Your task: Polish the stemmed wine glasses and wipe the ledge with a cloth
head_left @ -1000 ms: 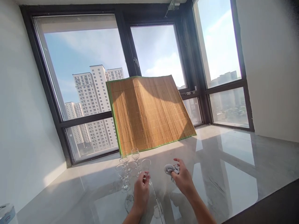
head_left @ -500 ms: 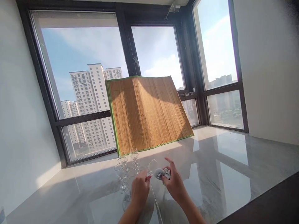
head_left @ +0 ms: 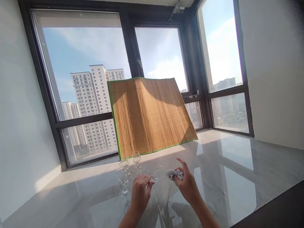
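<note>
My left hand (head_left: pixel 140 192) is closed round the stem of a small clear stemmed glass (head_left: pixel 156 173), which is tilted with its bowl pointing right. Just right of the bowl, my right hand (head_left: pixel 187 184) pinches a crumpled grey cloth (head_left: pixel 174 174), forefinger raised. A small gap separates cloth and glass. Both hands hover over the glossy marble counter (head_left: pixel 225 177). Three more stemmed glasses (head_left: pixel 124 177) stand upright on the counter just left of my left hand.
A bamboo mat (head_left: pixel 149 114) with green edging leans against the black-framed windows (head_left: pixel 133 57) behind the glasses. White walls close in at the left and right. The counter's dark front edge (head_left: pixel 273 209) runs across the lower right.
The glass has tipped from upright to nearly sideways in my left hand. My right hand brought the cloth up to the bowl, then drew it slightly back to the right.
</note>
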Tool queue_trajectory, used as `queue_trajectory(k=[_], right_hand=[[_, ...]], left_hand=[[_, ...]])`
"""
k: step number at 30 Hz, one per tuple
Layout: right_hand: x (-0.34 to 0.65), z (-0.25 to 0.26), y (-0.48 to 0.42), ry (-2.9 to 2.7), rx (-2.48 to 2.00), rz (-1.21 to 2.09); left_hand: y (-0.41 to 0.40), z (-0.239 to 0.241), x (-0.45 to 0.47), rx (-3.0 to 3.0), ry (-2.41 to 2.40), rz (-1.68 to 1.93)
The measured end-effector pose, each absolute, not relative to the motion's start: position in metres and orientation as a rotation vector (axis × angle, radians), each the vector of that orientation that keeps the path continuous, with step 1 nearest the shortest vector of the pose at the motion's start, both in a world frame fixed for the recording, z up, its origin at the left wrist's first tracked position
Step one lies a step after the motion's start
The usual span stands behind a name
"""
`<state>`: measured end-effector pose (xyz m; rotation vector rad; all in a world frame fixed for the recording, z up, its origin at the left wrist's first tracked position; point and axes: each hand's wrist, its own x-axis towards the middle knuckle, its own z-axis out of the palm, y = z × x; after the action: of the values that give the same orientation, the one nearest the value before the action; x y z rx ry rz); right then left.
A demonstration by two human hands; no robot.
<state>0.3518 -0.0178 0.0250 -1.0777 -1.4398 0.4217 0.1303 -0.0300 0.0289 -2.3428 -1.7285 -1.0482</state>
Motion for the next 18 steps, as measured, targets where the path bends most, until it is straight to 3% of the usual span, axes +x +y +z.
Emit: queue_trajectory(k=[7, 11, 18], right_hand=[[0.339, 0.027, -0.023, -1.465, -0.867, 0.887], [0.340, 0.034, -0.028, -1.299, -0.774, 1.206], [0.346, 0.036, -0.036, -1.066, -0.718, 1.433]], left_hand=[[-0.033, 0.025, 0.137, -2.629, -1.626, -0.722], [-0.034, 0.027, 0.134, -2.536, -1.606, -0.823], [-0.028, 0.023, 0.130, -2.454, -1.403, -1.067]])
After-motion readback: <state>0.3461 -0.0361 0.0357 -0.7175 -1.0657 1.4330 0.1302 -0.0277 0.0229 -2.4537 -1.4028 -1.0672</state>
